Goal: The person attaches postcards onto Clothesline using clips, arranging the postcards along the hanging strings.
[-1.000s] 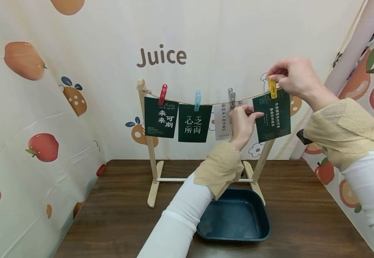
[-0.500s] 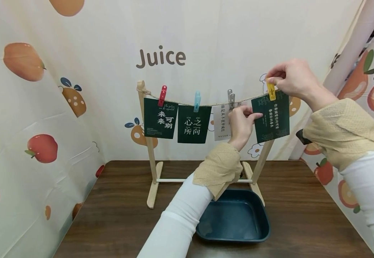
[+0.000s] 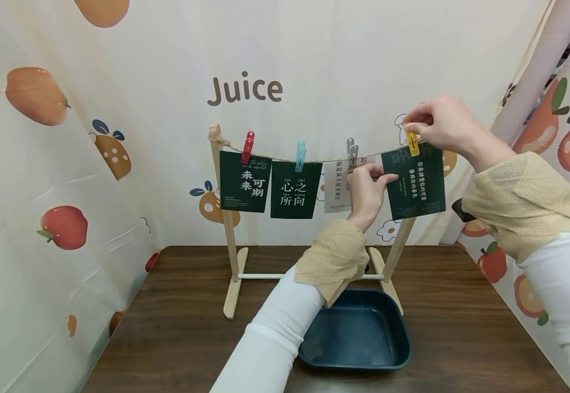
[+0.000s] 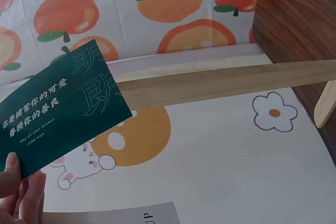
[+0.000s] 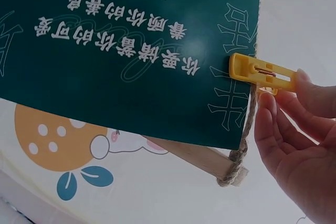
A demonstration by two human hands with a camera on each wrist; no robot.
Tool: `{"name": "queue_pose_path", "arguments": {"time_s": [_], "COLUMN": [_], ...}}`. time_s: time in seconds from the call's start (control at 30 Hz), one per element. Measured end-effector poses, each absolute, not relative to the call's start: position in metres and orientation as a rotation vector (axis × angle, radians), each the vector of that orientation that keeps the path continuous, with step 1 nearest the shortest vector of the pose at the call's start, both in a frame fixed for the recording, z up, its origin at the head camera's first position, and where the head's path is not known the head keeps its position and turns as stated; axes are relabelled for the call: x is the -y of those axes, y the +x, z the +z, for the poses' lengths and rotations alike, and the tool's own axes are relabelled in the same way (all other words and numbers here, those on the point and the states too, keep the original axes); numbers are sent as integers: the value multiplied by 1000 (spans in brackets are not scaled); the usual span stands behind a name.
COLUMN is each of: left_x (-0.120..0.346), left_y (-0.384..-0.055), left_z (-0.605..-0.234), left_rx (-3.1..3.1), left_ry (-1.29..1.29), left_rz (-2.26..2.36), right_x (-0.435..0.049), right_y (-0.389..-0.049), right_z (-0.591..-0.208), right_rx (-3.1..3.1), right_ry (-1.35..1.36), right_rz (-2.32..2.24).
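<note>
In the head view my left hand (image 3: 365, 191) pinches the left edge of a dark green card (image 3: 417, 185) with white writing. The left wrist view has the thumb in front of the card (image 4: 58, 103) and fingers behind it. My right hand (image 3: 449, 125) holds a yellow clothespin (image 3: 412, 144) between thumb and fingers. Seen from the right wrist, the clothespin (image 5: 262, 72) spans the card's top edge and the twine (image 5: 251, 114). Whether its jaws are fully closed, I cannot tell. A pale card (image 3: 336, 188) under a grey clothespin (image 3: 353, 155) is partly hidden behind my left hand.
Two green cards hang further left, under a red clothespin (image 3: 247, 147) and a light blue clothespin (image 3: 300, 156). A wooden stand (image 3: 231, 240) carries the twine. A dark blue tray (image 3: 405, 349) sits on the brown table (image 3: 177, 327), partly behind my left forearm.
My right hand and the yellow clothespin have come down slightly and a little left. The green card sits a bit more level. My left hand keeps its pinch, and the view has shifted slightly.
</note>
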State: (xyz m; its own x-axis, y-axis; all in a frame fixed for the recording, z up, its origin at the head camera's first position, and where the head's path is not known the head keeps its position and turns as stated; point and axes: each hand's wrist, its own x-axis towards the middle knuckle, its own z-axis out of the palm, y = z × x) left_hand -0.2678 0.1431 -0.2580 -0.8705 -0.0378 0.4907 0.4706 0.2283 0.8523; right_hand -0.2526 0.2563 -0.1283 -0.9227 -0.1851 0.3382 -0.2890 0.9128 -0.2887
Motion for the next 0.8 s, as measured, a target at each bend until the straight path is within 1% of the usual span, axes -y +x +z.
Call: {"name": "queue_pose_path", "arguments": {"time_s": [0.43, 0.8], "left_x": [-140, -124], "left_y": [-265, -259], "left_z": [-258, -257], "left_rx": [2175, 2185], "left_ry": [-414, -478], "left_rz": [-1600, -1596], "right_x": [-257, -254], "right_y": [-253, -249], "right_z": [-130, -136], "right_rx": [2786, 2762], "right_ry": [392, 430], "right_rz": [460, 441]}}
